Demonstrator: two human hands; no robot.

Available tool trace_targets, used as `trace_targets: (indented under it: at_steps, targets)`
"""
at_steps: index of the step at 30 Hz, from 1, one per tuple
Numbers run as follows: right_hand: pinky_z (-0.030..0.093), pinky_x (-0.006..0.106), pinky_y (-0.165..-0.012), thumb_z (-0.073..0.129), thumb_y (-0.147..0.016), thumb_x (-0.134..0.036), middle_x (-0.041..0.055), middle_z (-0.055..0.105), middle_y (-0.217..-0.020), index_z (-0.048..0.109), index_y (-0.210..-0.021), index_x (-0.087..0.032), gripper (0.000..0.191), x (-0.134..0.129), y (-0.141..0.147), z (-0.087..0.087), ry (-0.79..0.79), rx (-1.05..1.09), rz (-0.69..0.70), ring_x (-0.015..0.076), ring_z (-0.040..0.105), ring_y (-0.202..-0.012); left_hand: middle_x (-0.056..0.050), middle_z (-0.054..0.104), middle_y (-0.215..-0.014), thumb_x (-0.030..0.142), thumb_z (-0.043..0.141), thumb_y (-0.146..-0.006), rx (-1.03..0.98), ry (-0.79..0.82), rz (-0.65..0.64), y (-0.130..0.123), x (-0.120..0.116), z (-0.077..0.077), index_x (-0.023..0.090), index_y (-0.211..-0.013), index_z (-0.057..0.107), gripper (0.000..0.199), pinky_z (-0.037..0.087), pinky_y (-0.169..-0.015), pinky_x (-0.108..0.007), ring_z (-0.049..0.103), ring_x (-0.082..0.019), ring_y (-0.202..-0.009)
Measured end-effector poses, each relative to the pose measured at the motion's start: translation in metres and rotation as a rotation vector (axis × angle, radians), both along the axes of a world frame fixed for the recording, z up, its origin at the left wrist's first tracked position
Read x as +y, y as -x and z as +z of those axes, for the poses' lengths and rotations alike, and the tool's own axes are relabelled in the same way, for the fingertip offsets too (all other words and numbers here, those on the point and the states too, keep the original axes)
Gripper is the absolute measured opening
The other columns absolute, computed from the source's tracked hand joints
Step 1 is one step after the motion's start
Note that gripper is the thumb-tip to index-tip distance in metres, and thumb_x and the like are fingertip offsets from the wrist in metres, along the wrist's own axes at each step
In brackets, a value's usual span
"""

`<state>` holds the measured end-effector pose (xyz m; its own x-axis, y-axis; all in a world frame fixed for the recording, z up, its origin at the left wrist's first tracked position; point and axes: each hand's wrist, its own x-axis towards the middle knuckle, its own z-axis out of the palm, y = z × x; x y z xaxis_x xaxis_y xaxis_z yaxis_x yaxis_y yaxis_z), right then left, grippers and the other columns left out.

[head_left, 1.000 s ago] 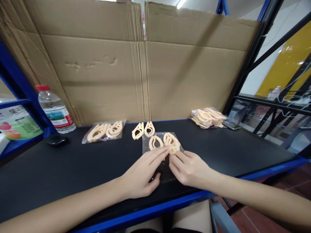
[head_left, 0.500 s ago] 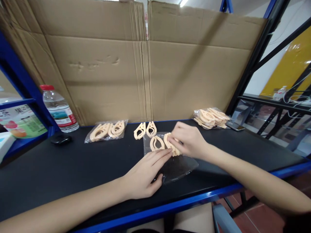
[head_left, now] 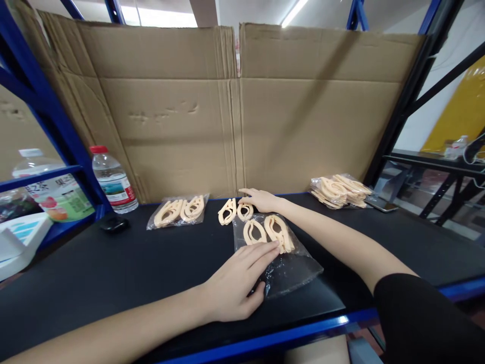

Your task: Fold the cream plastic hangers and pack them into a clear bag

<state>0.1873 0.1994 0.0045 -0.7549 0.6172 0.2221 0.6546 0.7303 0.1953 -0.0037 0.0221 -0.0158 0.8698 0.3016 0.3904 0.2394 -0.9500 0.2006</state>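
Note:
My left hand (head_left: pixel 244 280) lies with its fingers stretched out over a clear plastic bag (head_left: pixel 293 275). Its fingertips touch the lower end of a beige folded piece that looks like a folding hanger (head_left: pixel 278 232). A second folded hanger (head_left: pixel 253 231) is beside it on the bag, its lower end hidden by my fingers. Farther back, my right hand (head_left: pixel 261 198) reaches over a loose folded hanger (head_left: pixel 245 212), fingers extended and partly covering its top. Another loose hanger (head_left: pixel 227 212) lies just left of that one.
A bagged pair of hangers (head_left: pixel 176 211) lies at the back left, a bagged pile (head_left: pixel 337 191) at the back right beside a phone (head_left: pixel 381 203). A water bottle (head_left: pixel 113 182) and black object (head_left: pixel 114 224) stand left. Cardboard (head_left: pixel 182 126) walls the black table's (head_left: pixel 159 268) back.
My right hand has left the hanger on the bag and moved back and left to the loose hanger. My left hand stays on the bag. The view has tilted up slightly.

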Motion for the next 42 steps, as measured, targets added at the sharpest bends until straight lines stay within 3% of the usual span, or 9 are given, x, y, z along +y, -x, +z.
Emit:
trace_targets:
  at_steps: [4, 7, 14, 18, 22, 25, 28, 34, 42]
  targets:
    - [0.048, 0.036, -0.081, 0.056, -0.077, -0.006, 0.0152, 0.061, -0.116, 0.063, -0.106, -0.013, 0.031, 0.004, -0.014, 0.004, 0.05, 0.026, -0.001, 0.026, 0.057, -0.105, -0.013, 0.034, -0.148, 0.007, 0.047, -0.075, -0.011, 0.016, -0.001, 0.0, -0.001, 0.002, 0.016, -0.144, 0.024, 0.073, 0.032, -0.11, -0.046, 0.032, -0.025, -0.135]
    - [0.049, 0.03, -0.076, 0.063, -0.069, -0.003, 0.0097, 0.069, -0.092, 0.065, -0.1, -0.012, 0.033, -0.001, -0.036, 0.008, 0.096, 0.05, 0.008, 0.0209, 0.063, -0.084, -0.013, 0.034, -0.148, 0.006, 0.047, -0.075, -0.021, 0.022, 0.007, 0.0, -0.002, 0.003, 0.017, -0.144, 0.024, 0.073, 0.032, -0.111, -0.045, 0.033, -0.025, -0.135]
    - [0.048, 0.03, -0.083, 0.045, -0.09, -0.01, 0.0111, 0.066, -0.097, 0.065, -0.101, -0.01, 0.023, -0.047, -0.081, 0.018, -0.027, 0.312, -0.015, 0.0169, 0.062, -0.09, -0.012, 0.035, -0.147, 0.005, 0.047, -0.075, -0.015, 0.032, 0.015, -0.001, -0.003, 0.004, 0.018, -0.143, 0.026, 0.073, 0.033, -0.11, -0.046, 0.033, -0.025, -0.134]
    - [0.05, 0.029, -0.071, 0.049, -0.091, -0.017, 0.0087, 0.068, -0.089, 0.064, -0.097, -0.012, 0.017, -0.099, -0.09, 0.03, -0.196, 0.567, -0.057, 0.0159, 0.062, -0.077, -0.012, 0.033, -0.148, 0.005, 0.047, -0.076, -0.01, 0.03, 0.026, -0.001, -0.002, 0.003, 0.018, -0.144, 0.025, 0.073, 0.033, -0.11, -0.046, 0.031, -0.026, -0.136]
    - [0.049, 0.026, -0.058, 0.057, -0.088, -0.018, 0.0038, 0.068, -0.081, 0.065, -0.091, -0.019, 0.008, -0.182, -0.084, 0.051, -0.403, 0.749, -0.046, 0.0142, 0.061, -0.066, -0.012, 0.032, -0.148, 0.005, 0.048, -0.075, -0.028, 0.034, 0.038, -0.001, -0.002, 0.001, 0.018, -0.144, 0.025, 0.074, 0.033, -0.11, -0.046, 0.03, -0.026, -0.136]
    - [0.051, 0.027, -0.06, 0.058, -0.087, -0.016, 0.0017, 0.067, -0.077, 0.064, -0.091, -0.025, 0.012, -0.245, -0.072, 0.06, -0.384, 0.637, 0.047, 0.0149, 0.062, -0.068, -0.013, 0.032, -0.148, 0.006, 0.048, -0.075, -0.049, 0.027, 0.05, -0.001, -0.001, -0.001, 0.017, -0.144, 0.022, 0.075, 0.033, -0.11, -0.046, 0.029, -0.026, -0.136]
    - [0.051, 0.026, -0.056, 0.048, -0.092, -0.017, 0.0041, 0.066, -0.073, 0.065, -0.092, -0.022, 0.018, -0.282, -0.054, 0.053, -0.316, 0.409, 0.115, 0.0151, 0.06, -0.063, -0.012, 0.029, -0.15, 0.006, 0.049, -0.074, -0.071, 0.028, 0.044, -0.001, 0.0, -0.002, 0.017, -0.146, 0.018, 0.079, 0.031, -0.111, -0.049, 0.026, -0.027, -0.138]
    - [0.05, 0.03, -0.05, 0.039, -0.086, -0.005, 0.0097, 0.066, -0.072, 0.069, -0.076, -0.013, 0.033, -0.263, -0.015, 0.015, -0.423, 0.154, 0.251, 0.0187, 0.058, -0.061, -0.013, 0.024, -0.152, 0.005, 0.049, -0.075, -0.12, 0.029, 0.008, -0.001, 0.0, -0.003, 0.019, -0.147, 0.015, 0.081, 0.028, -0.112, -0.052, 0.023, -0.03, -0.139]
    - [0.054, 0.032, -0.057, 0.042, -0.086, -0.005, 0.0121, 0.063, -0.078, 0.065, -0.081, -0.008, 0.024, -0.213, 0.007, -0.021, -0.461, 0.069, 0.078, 0.0212, 0.061, -0.069, -0.014, 0.026, -0.151, 0.007, 0.051, -0.072, -0.13, 0.045, 0.049, 0.0, 0.001, -0.006, 0.019, -0.147, 0.013, 0.085, 0.03, -0.11, -0.054, 0.026, -0.031, -0.138]
